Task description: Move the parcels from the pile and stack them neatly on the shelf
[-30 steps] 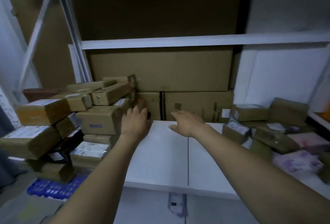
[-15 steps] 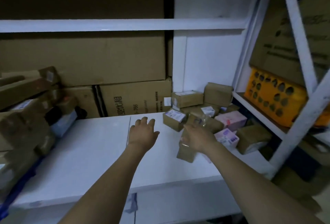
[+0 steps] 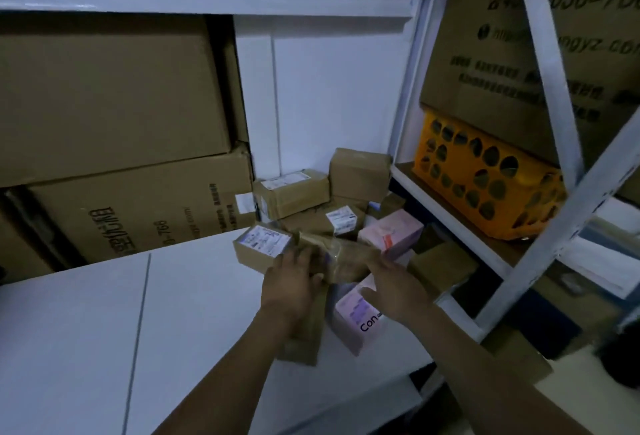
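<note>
A loose pile of parcels lies at the right end of the white shelf board (image 3: 145, 313). In it are a labelled brown box (image 3: 263, 247), two pink boxes (image 3: 391, 232) (image 3: 353, 320) and more brown boxes (image 3: 291, 192) at the back. Both hands meet over a brown parcel wrapped in clear tape (image 3: 346, 258) at the front of the pile. My left hand (image 3: 291, 290) holds its left end and my right hand (image 3: 394, 290) grips its right end. Another brown parcel (image 3: 301, 344) lies under my left wrist.
Large cardboard cartons (image 3: 114, 102) fill the back of the shelf on the left. A white upright and diagonal brace (image 3: 554, 226) stand just to the right. Beyond them an orange perforated crate (image 3: 485, 174) sits under a big carton.
The view has swung right, from the stacked boxes at the shelf's left end to the pile. My left hand has come across to join my right hand on the taped parcel.
</note>
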